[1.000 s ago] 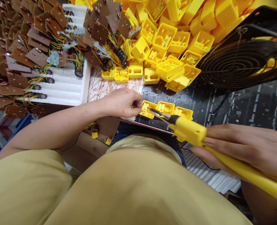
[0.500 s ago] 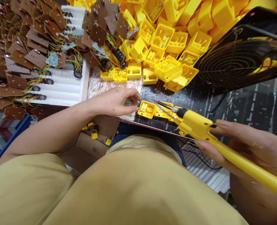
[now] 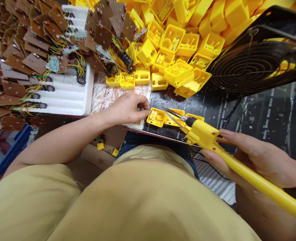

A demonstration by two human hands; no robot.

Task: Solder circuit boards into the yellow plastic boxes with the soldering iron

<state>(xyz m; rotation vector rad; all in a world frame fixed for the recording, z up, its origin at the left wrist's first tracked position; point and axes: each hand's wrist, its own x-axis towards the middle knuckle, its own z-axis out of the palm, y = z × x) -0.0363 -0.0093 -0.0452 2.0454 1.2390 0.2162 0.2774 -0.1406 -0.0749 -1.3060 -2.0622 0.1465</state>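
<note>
A yellow soldering gun [image 3: 205,134] with a metal tip and a thin feed tube lies in my right hand [image 3: 260,157], whose fingers are wrapped round its handle. The iron's tip hovers over a short row of open yellow plastic cases near the bench edge. Beside the leftmost case [image 3: 156,117] is my left hand [image 3: 131,108], thumb and forefinger pinched together at the case's left edge. What sits in that pinch is too small to make out. The middle case [image 3: 174,117] is partly covered by the iron's tip.
Yellow cases [image 3: 173,40] are heaped at the back. A black fan [image 3: 250,67] stands at the right. Brown circuit boards [image 3: 37,63] with coloured wires are piled at the left around a white foam tray [image 3: 70,95]. Below the bench is a cardboard box [image 3: 105,155].
My left thumb and forefinger have closed together and shifted slightly right towards the case. My right hand and the soldering gun have moved a little to the left.
</note>
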